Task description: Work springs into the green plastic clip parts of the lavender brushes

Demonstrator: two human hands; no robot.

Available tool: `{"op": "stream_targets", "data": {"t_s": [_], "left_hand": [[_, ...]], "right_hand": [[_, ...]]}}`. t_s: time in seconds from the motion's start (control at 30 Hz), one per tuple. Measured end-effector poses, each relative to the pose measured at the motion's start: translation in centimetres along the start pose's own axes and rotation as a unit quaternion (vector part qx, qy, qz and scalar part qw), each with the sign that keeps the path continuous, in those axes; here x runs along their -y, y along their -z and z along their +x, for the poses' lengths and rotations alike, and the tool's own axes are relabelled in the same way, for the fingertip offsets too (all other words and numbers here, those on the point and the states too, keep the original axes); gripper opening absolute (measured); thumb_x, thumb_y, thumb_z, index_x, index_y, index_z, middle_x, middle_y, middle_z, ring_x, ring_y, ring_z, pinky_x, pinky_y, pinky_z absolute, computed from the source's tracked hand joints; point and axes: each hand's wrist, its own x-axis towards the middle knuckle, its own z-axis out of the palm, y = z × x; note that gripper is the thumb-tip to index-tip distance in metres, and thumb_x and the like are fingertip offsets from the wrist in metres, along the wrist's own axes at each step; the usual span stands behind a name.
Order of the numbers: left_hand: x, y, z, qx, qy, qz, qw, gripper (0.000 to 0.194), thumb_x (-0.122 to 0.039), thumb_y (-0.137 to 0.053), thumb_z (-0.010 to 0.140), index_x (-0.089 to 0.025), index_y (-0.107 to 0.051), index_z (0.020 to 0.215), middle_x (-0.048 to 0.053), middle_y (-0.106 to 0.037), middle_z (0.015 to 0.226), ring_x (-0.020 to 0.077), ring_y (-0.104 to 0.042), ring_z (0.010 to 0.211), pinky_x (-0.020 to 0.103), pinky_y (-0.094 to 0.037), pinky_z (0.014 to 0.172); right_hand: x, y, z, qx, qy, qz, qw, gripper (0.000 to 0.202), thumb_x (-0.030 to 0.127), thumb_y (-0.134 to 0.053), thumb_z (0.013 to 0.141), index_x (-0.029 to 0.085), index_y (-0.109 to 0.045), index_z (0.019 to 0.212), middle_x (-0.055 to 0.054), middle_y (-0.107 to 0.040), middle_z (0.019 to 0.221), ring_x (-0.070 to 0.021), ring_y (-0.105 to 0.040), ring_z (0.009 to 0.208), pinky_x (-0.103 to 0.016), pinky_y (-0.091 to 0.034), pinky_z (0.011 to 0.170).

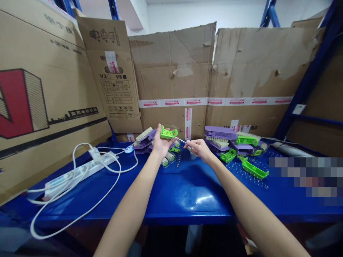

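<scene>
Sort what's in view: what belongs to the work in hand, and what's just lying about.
In the work:
green part, in the left hand
thin metal tool, in the right hand
probably the loose green parts, purple parts and metal bits

Just about:
power strip
cardboard, standing behind

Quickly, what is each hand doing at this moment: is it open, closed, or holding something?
Left hand: holding a green plastic part.
Right hand: closed, holding a thin metal tool pointed at that part.
</scene>
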Motion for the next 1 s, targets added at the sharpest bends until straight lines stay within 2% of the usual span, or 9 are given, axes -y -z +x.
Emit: {"op": "stream_targets", "data": {"t_s": [0.1, 0.2, 0.3, 0.4, 0.53, 0.63, 0.8, 0.87, 1.0], "left_hand": [[0.1, 0.0, -0.1, 0.020, -0.007, -0.012, 1.000, 0.035, -0.048, -0.063, 0.073, -0.014, -0.059, 0.082, 0.009, -0.066, 0.081, 0.0231, -0.067, 0.088, 0.038, -0.053, 0.080], [0.5, -0.3, -0.4, 0.028, -0.012, -0.013, 0.999, 0.019, -0.026, -0.058, 0.070, -0.014, -0.060, 0.084, 0.008, -0.067, 0.085, 0.0229, -0.065, 0.095, 0.040, -0.051, 0.089], [0.9, -0.5, -0.4, 0.014, 0.002, 0.011, 1.000, 0.025, -0.009, -0.056, 0.062, -0.015, -0.060, 0.085, 0.006, -0.067, 0.088, 0.0204, -0.064, 0.098, 0.038, -0.050, 0.093], [1.2, -0.3, -0.3, 0.017, 0.040, 0.035, 0.998, 0.031, -0.003, -0.054, 0.060, -0.015, -0.058, 0.088, 0.007, -0.067, 0.091, 0.0193, -0.066, 0.092, 0.039, -0.051, 0.092], [0.8, 0.2, -0.2, 0.056, 0.084, 0.091, 0.991, 0.029, -0.002, -0.057, 0.064, -0.013, -0.058, 0.090, 0.008, -0.066, 0.090, 0.0189, -0.066, 0.085, 0.042, -0.052, 0.090], [0.3, 0.5, -0.3, 0.073, 0.097, 0.121, 0.985, 0.035, 0.000, -0.061, 0.063, -0.015, -0.057, 0.095, 0.008, -0.066, 0.091, 0.0191, -0.066, 0.082, 0.044, -0.053, 0.084], [0.1, 0.4, -0.2, 0.050, 0.034, 0.096, 0.994, 0.040, 0.003, -0.061, 0.057, -0.016, -0.053, 0.091, 0.004, -0.066, 0.085, 0.0150, -0.064, 0.071, 0.029, -0.051, 0.065], [0.2, 0.4, -0.1, 0.050, 0.008, 0.094, 0.994, 0.036, -0.004, -0.067, 0.060, -0.016, -0.055, 0.091, 0.003, -0.065, 0.083, 0.0119, -0.062, 0.066, 0.023, -0.047, 0.058], [0.7, 0.6, 0.4, 0.029, -0.046, 0.125, 0.991, 0.038, -0.035, -0.079, 0.063, -0.016, -0.058, 0.088, 0.000, -0.062, 0.074, 0.0075, -0.056, 0.057, 0.020, -0.041, 0.051]], "right_hand": [[0.1, 0.0, 0.0, -0.028, 0.014, -0.035, 0.999, 0.051, 0.062, -0.061, 0.069, 0.011, -0.065, 0.069, 0.009, -0.025, 0.040, -0.0040, -0.017, 0.038, -0.022, -0.012, 0.039], [0.0, -0.4, 0.1, -0.054, 0.047, -0.116, 0.991, 0.054, 0.063, -0.056, 0.071, 0.011, -0.066, 0.067, 0.007, -0.027, 0.042, -0.0053, -0.021, 0.042, -0.023, -0.016, 0.043], [-0.2, -0.6, 0.3, -0.071, 0.075, -0.175, 0.979, 0.054, 0.062, -0.052, 0.073, 0.010, -0.065, 0.063, 0.005, -0.028, 0.046, -0.0065, -0.023, 0.047, -0.023, -0.017, 0.047], [-0.5, -0.5, 0.4, -0.077, 0.086, -0.200, 0.973, 0.053, 0.060, -0.050, 0.076, 0.010, -0.064, 0.062, 0.004, -0.026, 0.049, -0.0074, -0.023, 0.050, -0.024, -0.017, 0.049], [-0.9, -0.1, 0.5, -0.091, 0.091, -0.237, 0.963, 0.051, 0.057, -0.048, 0.079, 0.011, -0.064, 0.064, 0.003, -0.027, 0.051, -0.0082, -0.025, 0.052, -0.024, -0.017, 0.049], [-0.9, 0.0, 0.4, -0.096, 0.099, -0.258, 0.956, 0.048, 0.054, -0.048, 0.080, 0.011, -0.063, 0.063, 0.003, -0.031, 0.051, -0.0089, -0.028, 0.053, -0.024, -0.019, 0.050], [-0.7, -0.2, 0.3, -0.089, 0.113, -0.271, 0.952, 0.049, 0.054, -0.047, 0.081, 0.013, -0.058, 0.057, 0.001, -0.034, 0.052, -0.0093, -0.030, 0.054, -0.023, -0.020, 0.049], [-0.7, -0.3, 0.2, -0.081, 0.111, -0.271, 0.953, 0.048, 0.053, -0.048, 0.080, 0.012, -0.060, 0.058, 0.002, -0.034, 0.052, -0.0091, -0.030, 0.053, -0.023, -0.020, 0.049], [-0.6, -0.5, 0.2, -0.045, 0.105, -0.273, 0.955, 0.048, 0.053, -0.048, 0.080, 0.011, -0.064, 0.062, 0.003, -0.032, 0.051, -0.0082, -0.027, 0.051, -0.023, -0.019, 0.049]]}}
